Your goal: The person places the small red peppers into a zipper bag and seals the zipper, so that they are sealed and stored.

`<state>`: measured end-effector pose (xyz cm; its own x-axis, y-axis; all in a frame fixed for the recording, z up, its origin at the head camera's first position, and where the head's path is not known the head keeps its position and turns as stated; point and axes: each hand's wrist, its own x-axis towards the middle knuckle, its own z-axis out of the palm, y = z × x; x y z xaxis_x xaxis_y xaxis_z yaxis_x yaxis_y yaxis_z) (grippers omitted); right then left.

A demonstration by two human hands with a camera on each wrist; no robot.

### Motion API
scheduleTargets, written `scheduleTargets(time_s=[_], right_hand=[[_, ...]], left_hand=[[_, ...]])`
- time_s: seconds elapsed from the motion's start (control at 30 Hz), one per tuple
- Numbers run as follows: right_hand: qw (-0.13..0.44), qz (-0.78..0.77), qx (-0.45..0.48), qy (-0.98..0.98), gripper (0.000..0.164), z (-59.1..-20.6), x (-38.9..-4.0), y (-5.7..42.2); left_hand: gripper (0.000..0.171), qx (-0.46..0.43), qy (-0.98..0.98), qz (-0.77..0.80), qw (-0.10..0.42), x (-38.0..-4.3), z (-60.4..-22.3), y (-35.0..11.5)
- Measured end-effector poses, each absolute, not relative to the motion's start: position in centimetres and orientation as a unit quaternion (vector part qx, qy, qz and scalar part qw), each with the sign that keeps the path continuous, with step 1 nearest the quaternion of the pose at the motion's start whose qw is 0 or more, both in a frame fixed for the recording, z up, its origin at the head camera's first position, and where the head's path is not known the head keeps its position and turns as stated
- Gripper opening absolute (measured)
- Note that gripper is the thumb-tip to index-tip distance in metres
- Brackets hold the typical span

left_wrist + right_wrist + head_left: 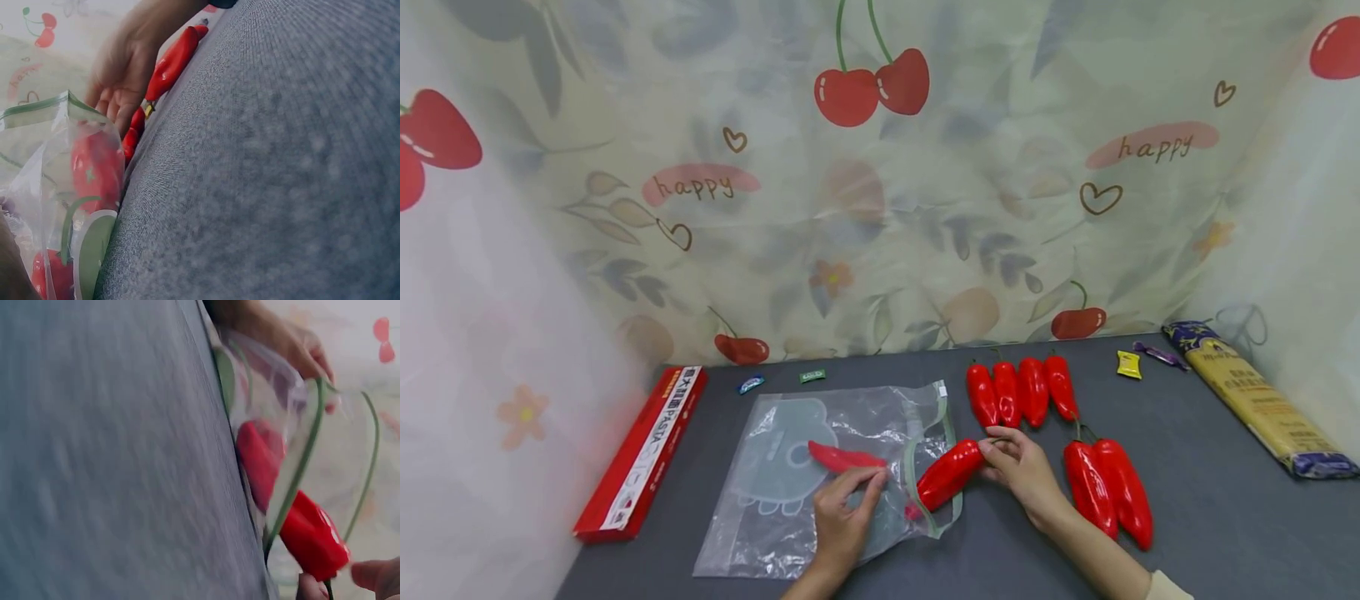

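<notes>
A clear zip bag (752, 517) with green-edged mouth lies flat, its opening facing right. My left hand (842, 517) pinches the bag's upper film near the mouth, lifting it. One red pepper (846, 457) shows through the plastic inside. My right hand (1022, 471) holds another red pepper (951, 473) by its stem end, thumb and fingers either side of the stem. That pepper's tip is inside the bag's mouth. In the right wrist view, the held pepper (312, 537) crosses the green edge, with the thumb (369, 574) close to its stem end.
Several red peppers (1033, 392) lie in a row behind my right hand, and two more peppers (1123, 492) rest right of its wrist. A red pasta box (643, 454) stands left, a yellow pasta packet (1255, 396) right. Small wrapped candies, including a yellow one (1128, 364), lie toward the back.
</notes>
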<state>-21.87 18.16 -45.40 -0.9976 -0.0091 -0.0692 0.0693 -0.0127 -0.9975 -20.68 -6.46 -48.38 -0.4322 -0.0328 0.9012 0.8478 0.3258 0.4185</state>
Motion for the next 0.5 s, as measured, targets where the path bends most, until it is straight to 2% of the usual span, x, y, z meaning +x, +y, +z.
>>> scheduleTargets(time_s=[0.17,0.33,0.5], right_hand=[[0.057,-0.703,-0.033,0.708,0.045,-45.8,-21.3,17.5],[0.030,-0.660,-0.004,0.750,0.036,-46.3,-21.5,18.4],[0.027,-0.656,0.000,0.755,0.030,-46.3,-21.8,19.2]], left_hand=[[0.019,-0.301,-0.682,-0.501,0.440,-20.7,-48.3,-6.5],[0.019,-0.301,-0.682,-0.505,0.436,-20.6,-48.3,-6.4],[0.019,-0.302,-0.681,-0.507,0.434,-20.6,-48.3,-6.4]])
